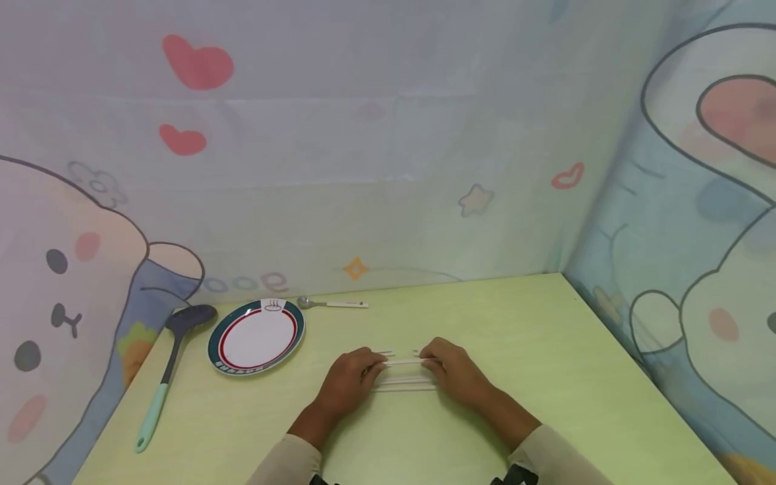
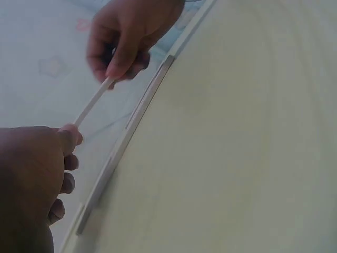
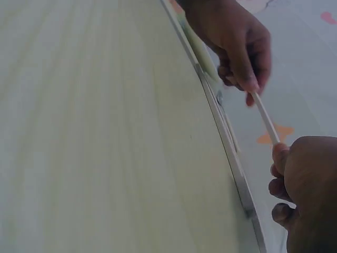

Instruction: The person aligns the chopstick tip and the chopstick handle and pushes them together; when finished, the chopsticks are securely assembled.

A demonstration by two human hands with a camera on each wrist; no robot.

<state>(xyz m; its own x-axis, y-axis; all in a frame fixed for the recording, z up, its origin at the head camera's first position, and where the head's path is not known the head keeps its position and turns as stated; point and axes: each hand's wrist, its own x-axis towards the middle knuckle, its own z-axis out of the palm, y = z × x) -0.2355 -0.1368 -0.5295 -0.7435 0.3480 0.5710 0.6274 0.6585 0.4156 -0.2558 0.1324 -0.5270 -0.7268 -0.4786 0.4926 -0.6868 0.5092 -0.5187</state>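
Note:
Both hands hold one thin white stick (image 1: 403,362) level between them, just above the pale green table. My left hand (image 1: 350,380) pinches its left end between thumb and fingertips. At the other end, my right hand (image 1: 456,370) pinches it the same way. In the left wrist view the stick (image 2: 95,100) runs straight between both sets of fingers; the right wrist view shows the stick (image 3: 266,119) too. Several similar sticks (image 1: 405,384) lie side by side on the table nearer my body. Short stick ends (image 1: 384,352) show beyond the hands, the rest hidden.
A white plate (image 1: 257,337) with a dark green and red rim lies left of the hands. Beyond it is a small spoon (image 1: 333,304) with a white handle. A black-headed ladle-like utensil (image 1: 159,404) with a mint handle lies far left. A printed cloth (image 1: 388,168) hangs behind the table.

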